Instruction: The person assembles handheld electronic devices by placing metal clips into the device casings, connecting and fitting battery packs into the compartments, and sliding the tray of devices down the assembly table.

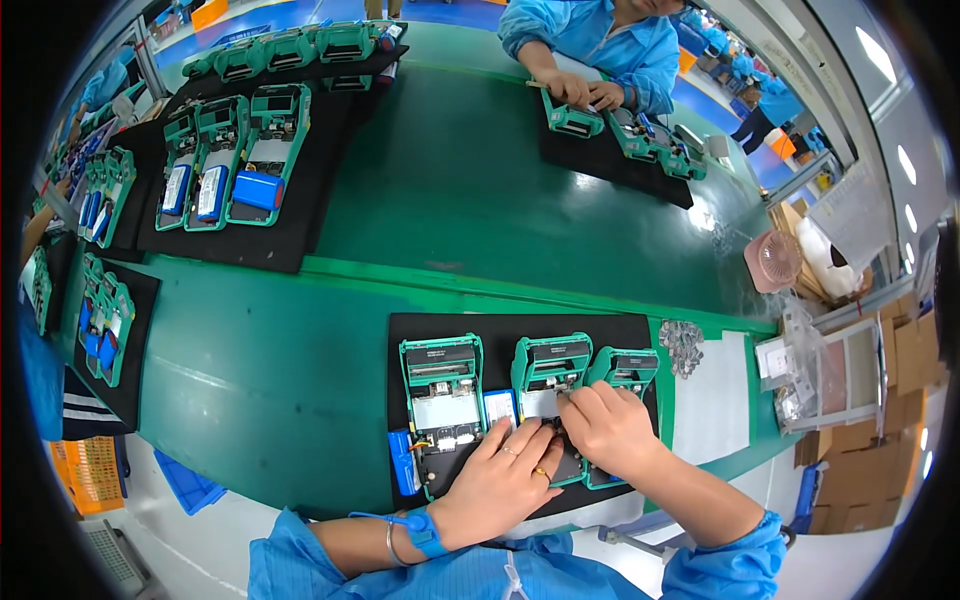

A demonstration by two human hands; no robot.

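Observation:
Three green-framed handheld device housings lie in a row on a black foam mat (440,325) in front of me. My left hand (505,470) reaches over the lower part of the middle housing (553,362), fingers stretched out and fingertips resting on it. Beside those fingertips, my right hand (610,428) is closed in a pinch over the same housing; what it holds is hidden. The left housing (445,410) has a blue battery pack (404,462) by its side. Another blue-and-white battery (499,406) sits between the left and middle housings. My right hand partly covers the right housing (625,368).
A heap of small grey parts (682,348) lies beside a white sheet (712,400) on my right. More housings with blue batteries (210,190) rest on mats at the left. Across the green table (440,200), a co-worker (600,50) handles similar housings. A pink fan (773,262) stands far right.

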